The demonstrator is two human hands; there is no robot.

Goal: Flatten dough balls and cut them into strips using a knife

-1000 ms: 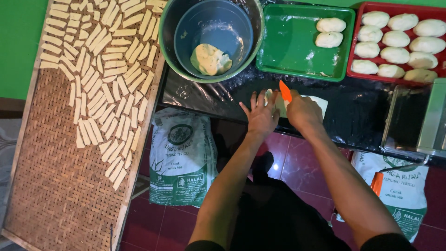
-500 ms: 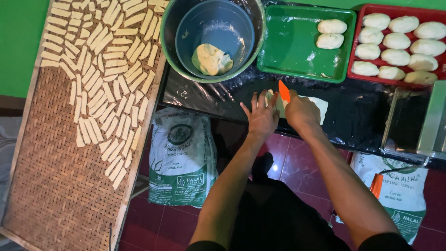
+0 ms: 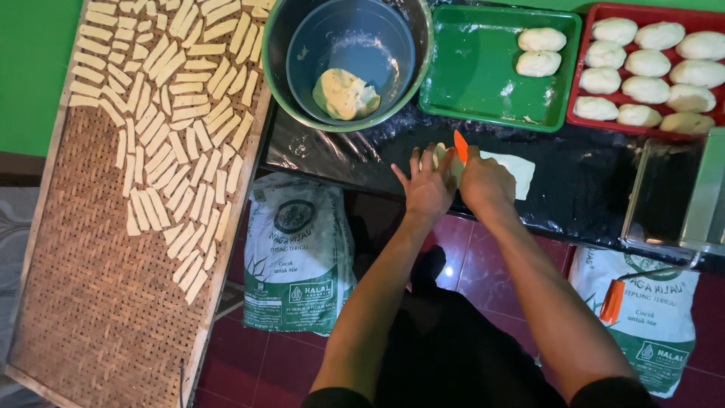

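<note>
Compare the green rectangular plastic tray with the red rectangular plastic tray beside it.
The green rectangular plastic tray holds two pale dough balls in one corner, and most of its floor is bare. The red rectangular plastic tray is packed with many dough balls. The green tray lies fully in view; the red one runs off the picture's edge. Both sit on the black plastic-covered table.

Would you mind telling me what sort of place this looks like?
Probably a small home snack-making workspace: cut dough strips on a woven tray, dough balls in a red tray, flour sacks on the floor.
</note>
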